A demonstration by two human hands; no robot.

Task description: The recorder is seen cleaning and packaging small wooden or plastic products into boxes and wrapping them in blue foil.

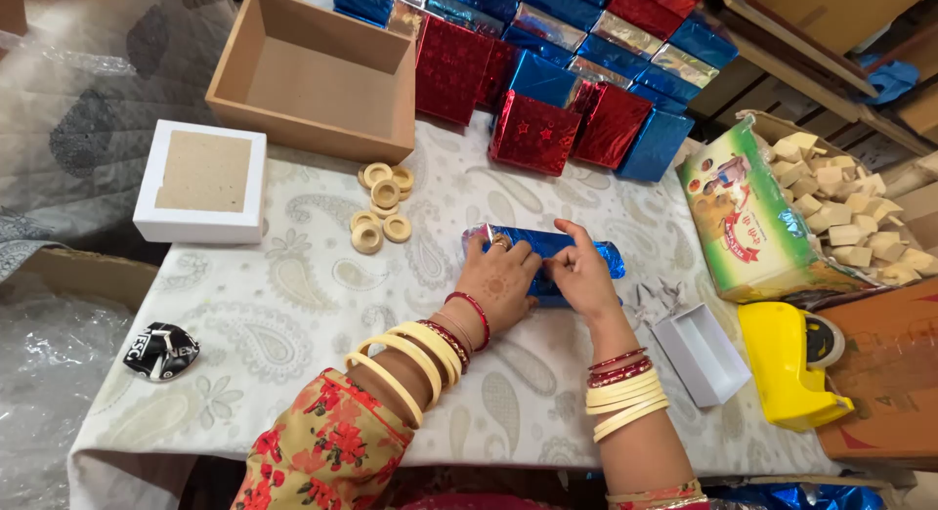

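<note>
Floral sleeve (327,451), cream and red bangles (420,359)

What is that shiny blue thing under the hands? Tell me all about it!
The blue parcel is a small flat box wrapped in shiny, crinkly blue foil that glints in the light. It lies flat on the patterned tablecloth, long side running left to right. The left hand presses down on its left part, and the right hand pinches the foil near the middle with its fingers. Only its top edge and right end show.
</note>
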